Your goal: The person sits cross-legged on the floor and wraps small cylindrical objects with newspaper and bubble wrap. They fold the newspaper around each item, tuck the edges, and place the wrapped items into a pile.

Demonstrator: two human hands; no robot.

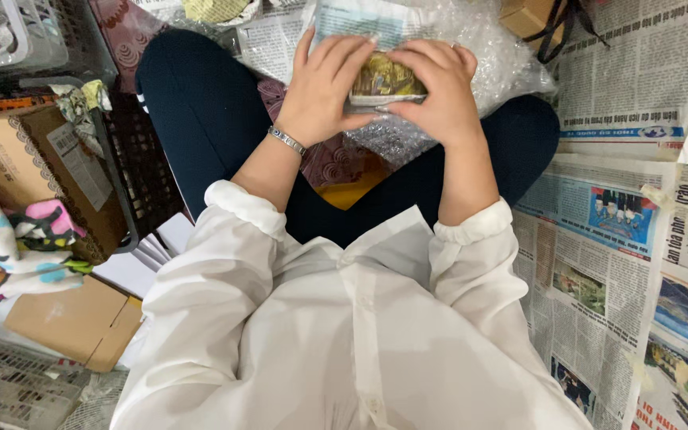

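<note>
Left hand, right hand clasp small packet, long axis left-right.

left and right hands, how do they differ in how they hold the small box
The left hand wears a silver bracelet at the wrist; the right hand has a bare wrist. The left hand's fingers spread over the small box's left end, one fingertip raised; the right hand's fingers curl over its top and right end. Both hands grip the box together above bubble wrap, with white sleeves pushed back.
</note>
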